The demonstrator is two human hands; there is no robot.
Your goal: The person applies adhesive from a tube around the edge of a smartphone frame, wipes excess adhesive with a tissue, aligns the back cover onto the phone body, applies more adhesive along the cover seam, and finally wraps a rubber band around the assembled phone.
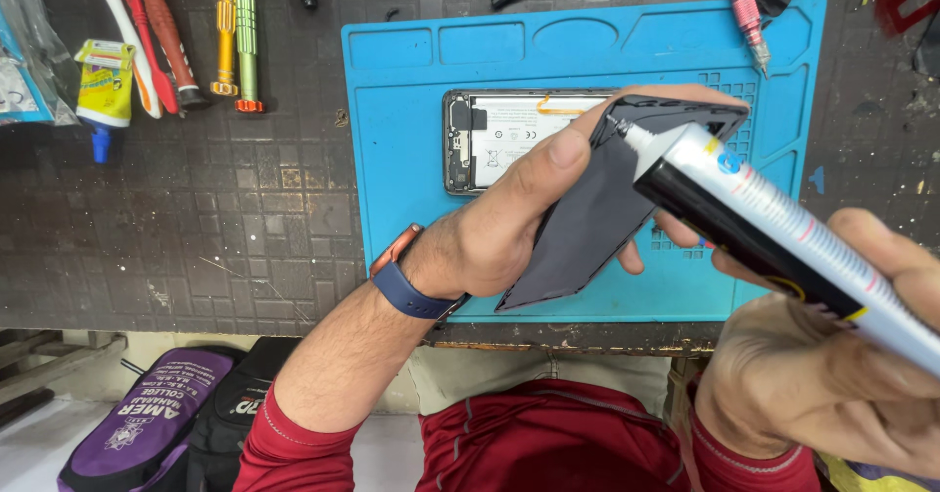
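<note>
now the left hand (499,223) grips a dark phone back cover (597,213), tilted above the blue repair mat (392,159), thumb along its top edge. the right hand (832,355) has its fingers wrapped around a black-and-white glue tube (774,233), nozzle touching the cover's upper edge. beneath, an opened smartphone (490,140) lies flat on the mat.

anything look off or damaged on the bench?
Nothing spilled or broken. The phone lies open on the blue mat, its back cover held tilted in the left hand; the right hand aims a glue tube at its edge.
</note>
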